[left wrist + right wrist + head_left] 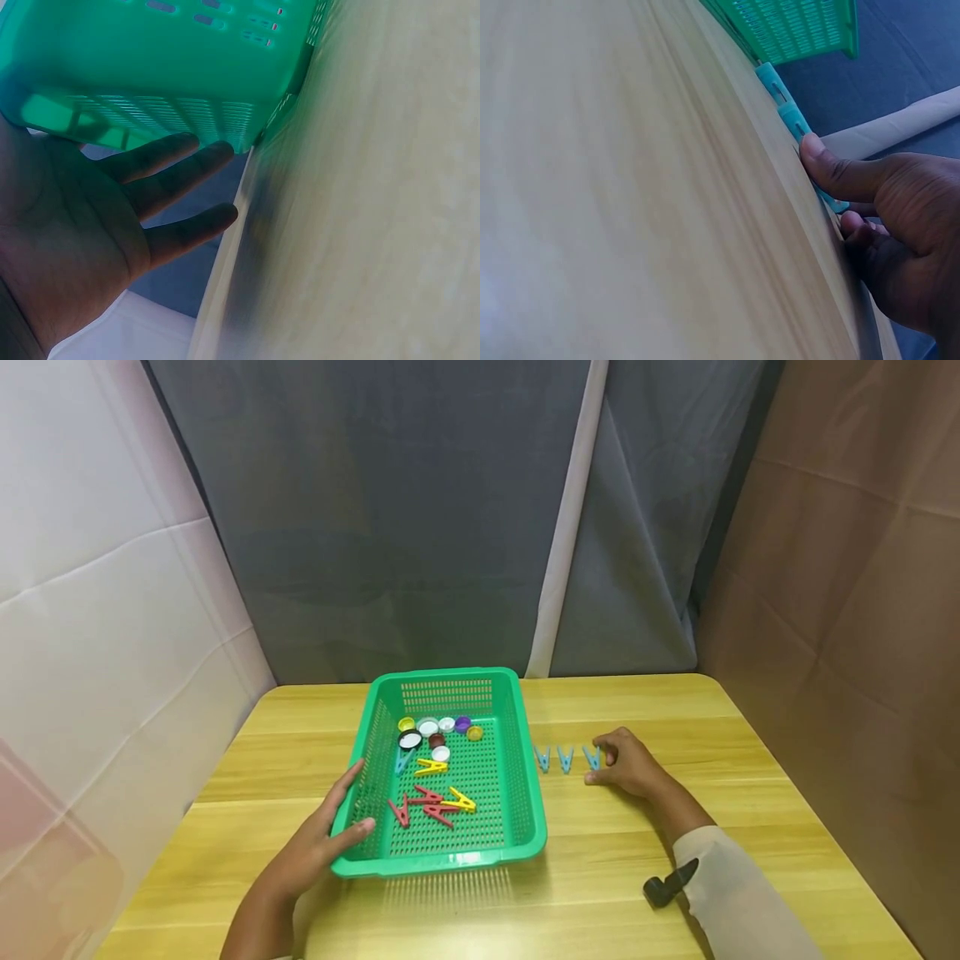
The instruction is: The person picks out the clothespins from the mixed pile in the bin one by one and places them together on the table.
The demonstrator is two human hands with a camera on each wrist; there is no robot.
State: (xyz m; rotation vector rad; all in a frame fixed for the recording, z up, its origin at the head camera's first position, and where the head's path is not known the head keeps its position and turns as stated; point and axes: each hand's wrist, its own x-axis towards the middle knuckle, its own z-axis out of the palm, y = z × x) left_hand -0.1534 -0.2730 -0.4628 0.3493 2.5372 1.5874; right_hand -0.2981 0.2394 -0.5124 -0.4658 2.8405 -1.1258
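Observation:
A green plastic basket stands on the wooden table. My left hand grips its near left side, thumb over the rim and fingers along the outer wall. Inside lie red clothespins, yellow clothespins, a blue clothespin and several bottle caps. Right of the basket, three blue clothespins form a row: one by the basket wall, a middle one and a right one. My right hand pinches the right one between thumb and fingers.
The wooden table reaches back to a grey curtain. A white cloth wall stands on the left and a brown one on the right. A black strap end sticks out from the right sleeve.

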